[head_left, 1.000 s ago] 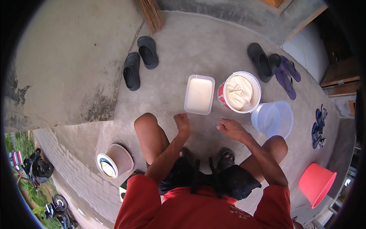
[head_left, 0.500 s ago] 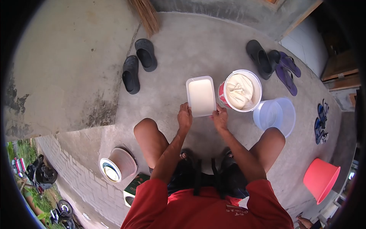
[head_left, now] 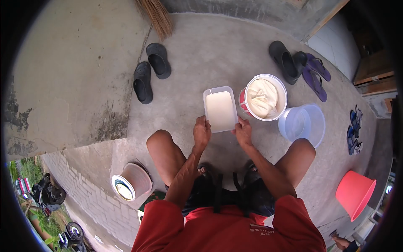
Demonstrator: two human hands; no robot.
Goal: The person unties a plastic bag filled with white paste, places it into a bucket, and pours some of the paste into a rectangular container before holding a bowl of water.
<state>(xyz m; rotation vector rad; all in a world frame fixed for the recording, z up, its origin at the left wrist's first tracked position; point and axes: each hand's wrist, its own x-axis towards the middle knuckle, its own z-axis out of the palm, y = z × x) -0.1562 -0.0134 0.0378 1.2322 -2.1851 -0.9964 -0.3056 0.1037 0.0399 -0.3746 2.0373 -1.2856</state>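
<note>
A clear rectangular tub (head_left: pixel 221 110) of cream-coloured liquid is between my hands, in front of my knees. My left hand (head_left: pixel 202 132) grips its near left corner, and my right hand (head_left: pixel 243 131) grips the near right corner. Just right of the tub stands a white and red bucket (head_left: pixel 244 103) with a bunched cream cloth (head_left: pixel 262 98) inside. Beyond it, nearer my right knee, is a translucent bluish bucket (head_left: pixel 302 125) that seems to hold clear liquid.
Black clogs (head_left: pixel 143 82) lie at the upper left, more black footwear (head_left: pixel 286 63) and purple flip-flops (head_left: pixel 314 80) at the upper right. A red bucket (head_left: pixel 355 195) is far right, a lidded container (head_left: pixel 132 181) lower left. Another person's hand (head_left: pixel 341 241) shows at lower right.
Both hands have come forward from empty air onto the tub's near corners. The tub now sits slightly closer to me and its liquid has shifted toward the near side.
</note>
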